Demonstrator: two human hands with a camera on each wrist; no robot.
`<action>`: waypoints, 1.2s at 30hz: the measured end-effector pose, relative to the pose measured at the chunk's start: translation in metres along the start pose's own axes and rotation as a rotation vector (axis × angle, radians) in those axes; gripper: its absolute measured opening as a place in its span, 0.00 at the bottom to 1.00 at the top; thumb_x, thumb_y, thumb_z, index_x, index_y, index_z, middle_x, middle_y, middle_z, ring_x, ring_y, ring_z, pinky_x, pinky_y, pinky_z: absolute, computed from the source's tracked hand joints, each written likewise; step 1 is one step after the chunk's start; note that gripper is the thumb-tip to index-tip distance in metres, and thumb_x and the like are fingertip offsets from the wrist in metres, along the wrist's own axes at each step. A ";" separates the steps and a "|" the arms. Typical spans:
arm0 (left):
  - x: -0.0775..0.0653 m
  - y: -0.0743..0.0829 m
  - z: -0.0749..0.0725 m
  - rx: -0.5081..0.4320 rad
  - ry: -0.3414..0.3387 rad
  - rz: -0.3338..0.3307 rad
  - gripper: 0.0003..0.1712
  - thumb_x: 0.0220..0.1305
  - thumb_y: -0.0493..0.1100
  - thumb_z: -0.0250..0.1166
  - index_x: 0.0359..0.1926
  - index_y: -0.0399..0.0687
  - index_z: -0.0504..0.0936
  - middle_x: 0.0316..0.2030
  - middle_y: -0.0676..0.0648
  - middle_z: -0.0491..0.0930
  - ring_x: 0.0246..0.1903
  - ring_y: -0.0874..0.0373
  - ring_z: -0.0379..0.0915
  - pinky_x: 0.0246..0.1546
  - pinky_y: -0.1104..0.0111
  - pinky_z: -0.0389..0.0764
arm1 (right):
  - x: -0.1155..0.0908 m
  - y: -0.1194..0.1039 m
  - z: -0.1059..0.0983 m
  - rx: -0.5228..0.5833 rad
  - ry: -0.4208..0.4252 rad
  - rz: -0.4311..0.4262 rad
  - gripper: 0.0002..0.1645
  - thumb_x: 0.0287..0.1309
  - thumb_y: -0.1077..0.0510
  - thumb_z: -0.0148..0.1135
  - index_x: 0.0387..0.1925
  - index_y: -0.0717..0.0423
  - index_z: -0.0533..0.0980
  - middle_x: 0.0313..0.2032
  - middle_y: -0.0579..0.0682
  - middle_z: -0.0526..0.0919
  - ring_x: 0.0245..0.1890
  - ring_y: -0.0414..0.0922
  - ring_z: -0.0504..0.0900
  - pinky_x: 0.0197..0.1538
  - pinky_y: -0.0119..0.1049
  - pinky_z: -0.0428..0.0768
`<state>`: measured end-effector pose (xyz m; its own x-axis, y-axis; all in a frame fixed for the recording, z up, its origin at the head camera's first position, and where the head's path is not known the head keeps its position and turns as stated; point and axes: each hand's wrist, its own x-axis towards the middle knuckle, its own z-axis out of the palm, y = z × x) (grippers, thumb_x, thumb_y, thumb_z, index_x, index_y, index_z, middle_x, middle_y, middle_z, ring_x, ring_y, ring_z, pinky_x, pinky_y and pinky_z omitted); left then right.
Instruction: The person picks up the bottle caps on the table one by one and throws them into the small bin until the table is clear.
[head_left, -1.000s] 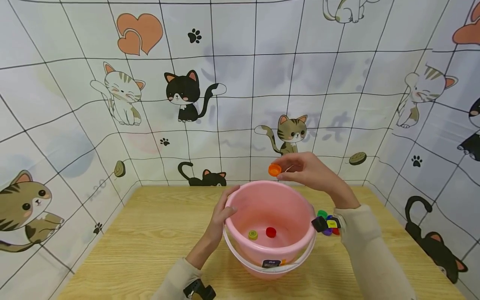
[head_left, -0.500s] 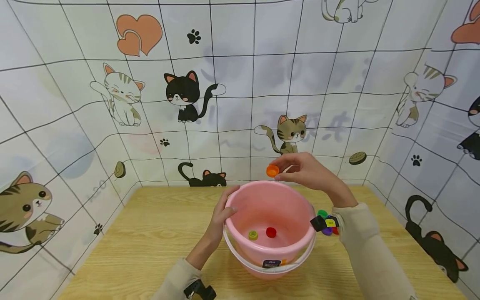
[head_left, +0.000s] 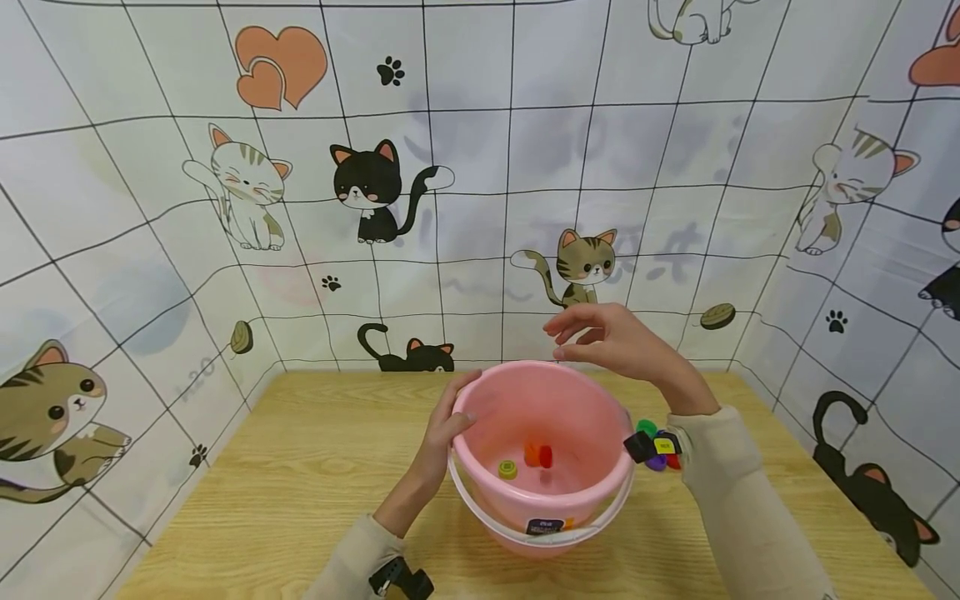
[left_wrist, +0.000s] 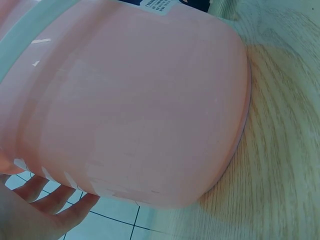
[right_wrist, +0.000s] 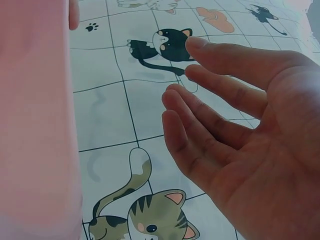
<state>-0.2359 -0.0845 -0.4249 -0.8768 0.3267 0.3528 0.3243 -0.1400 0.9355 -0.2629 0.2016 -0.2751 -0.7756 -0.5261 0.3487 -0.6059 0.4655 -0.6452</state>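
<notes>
A pink bucket [head_left: 577, 400] with a white handle [head_left: 540, 540] stands on the table, its mouth facing up toward the head camera. My left hand [head_left: 441, 433] grips its left rim, thumb over the edge; in the left wrist view the fingers [left_wrist: 52, 202] lie against the outer wall. Above the far right rim hovers my right hand [head_left: 618, 342], with nothing between thumb and fingers; the right wrist view shows its fingers [right_wrist: 200, 135] loosely bent. Inside the bucket are a yellow-green bottle cap [head_left: 507, 469], a red cap [head_left: 546, 457] and an orange cap [head_left: 532, 454], the last two blurred.
Several coloured caps [head_left: 647, 429], green, blue, purple and red, lie on the wooden table [head_left: 337, 450] right of the bucket, partly hidden by the right wrist's black strap [head_left: 640, 447]. A cat-printed white cloth [head_left: 465, 233] encloses the back and sides.
The orange cap, pinched in my right hand before, has dropped into the bucket next to the red one, which now looks tipped up. My right fingers have parted; the left hand keeps its grip.
</notes>
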 end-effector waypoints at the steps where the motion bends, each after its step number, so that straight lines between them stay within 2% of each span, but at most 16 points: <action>1: 0.000 0.000 0.000 -0.001 -0.001 -0.001 0.38 0.66 0.46 0.48 0.78 0.57 0.60 0.71 0.43 0.67 0.64 0.41 0.70 0.61 0.50 0.79 | -0.001 0.000 0.000 0.004 -0.002 -0.001 0.19 0.62 0.60 0.71 0.54 0.58 0.83 0.52 0.56 0.87 0.47 0.48 0.86 0.47 0.32 0.86; 10: 0.001 0.000 0.000 0.003 -0.003 -0.008 0.38 0.67 0.46 0.48 0.79 0.55 0.58 0.72 0.44 0.66 0.65 0.41 0.70 0.62 0.45 0.77 | -0.007 0.009 -0.007 -0.007 0.015 0.006 0.17 0.63 0.60 0.70 0.53 0.57 0.83 0.51 0.55 0.87 0.45 0.39 0.86 0.47 0.32 0.86; 13: 0.001 0.000 0.000 0.004 -0.003 -0.009 0.38 0.66 0.46 0.48 0.78 0.57 0.59 0.72 0.44 0.66 0.65 0.41 0.69 0.62 0.44 0.77 | -0.012 0.014 -0.010 -0.008 0.017 0.033 0.16 0.64 0.59 0.69 0.53 0.56 0.83 0.51 0.55 0.86 0.45 0.40 0.86 0.48 0.32 0.86; 17: 0.000 0.000 0.001 0.001 0.004 -0.009 0.37 0.66 0.45 0.49 0.77 0.58 0.61 0.72 0.44 0.66 0.65 0.41 0.69 0.62 0.45 0.78 | -0.023 0.023 -0.012 -0.007 0.034 0.082 0.16 0.65 0.57 0.69 0.53 0.54 0.83 0.52 0.54 0.86 0.47 0.39 0.86 0.50 0.31 0.85; 23: 0.000 0.000 0.000 0.006 -0.003 -0.007 0.38 0.67 0.46 0.49 0.79 0.56 0.59 0.72 0.43 0.66 0.65 0.40 0.69 0.61 0.48 0.79 | -0.041 0.037 -0.014 0.013 0.084 0.120 0.17 0.66 0.56 0.68 0.54 0.55 0.82 0.52 0.55 0.87 0.47 0.36 0.84 0.51 0.28 0.83; 36: -0.001 0.001 0.001 0.019 0.011 -0.001 0.37 0.65 0.46 0.48 0.77 0.60 0.62 0.72 0.44 0.66 0.64 0.40 0.69 0.62 0.45 0.77 | -0.074 0.067 -0.010 -0.050 0.115 0.149 0.14 0.68 0.54 0.66 0.53 0.52 0.84 0.49 0.51 0.88 0.47 0.34 0.84 0.52 0.29 0.82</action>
<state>-0.2345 -0.0835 -0.4242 -0.8810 0.3163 0.3519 0.3301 -0.1217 0.9360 -0.2478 0.2789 -0.3374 -0.8709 -0.3653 0.3287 -0.4883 0.5687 -0.6619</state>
